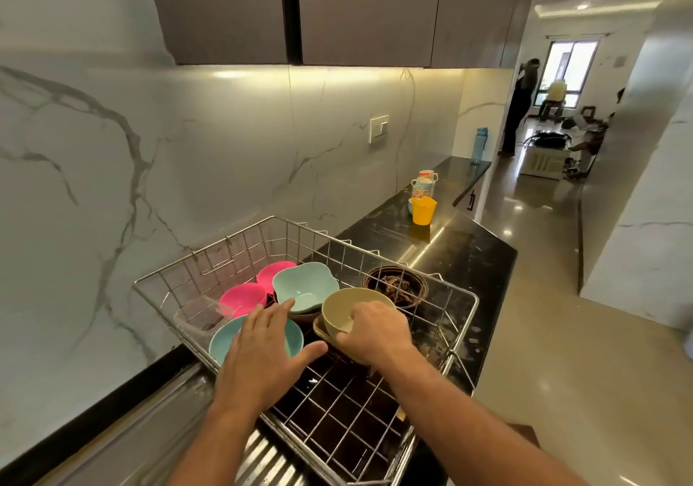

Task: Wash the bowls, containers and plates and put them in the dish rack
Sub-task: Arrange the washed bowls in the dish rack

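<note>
A wire dish rack [463, 300] sits on the dark worktop [483, 256] against the marble wall. The right hand [371, 330] grips the near rim of a beige bowl [348, 303] at the middle of the rack, fingers curled over its edge. The left hand [262, 350] hovers flat, fingers spread and holding nothing, over a light blue bowl [221, 339] by the rack's left edge. Behind it lie a clear container [198, 313], two pink bowls [243, 298], and a mint scalloped bowl [305, 283] stacked on a darker one. A dark brown bowl [395, 285] stands towards the rack's far right corner. Further along the worktop stand a yellow cup [423, 210] and stacked mugs [423, 181].
</note>
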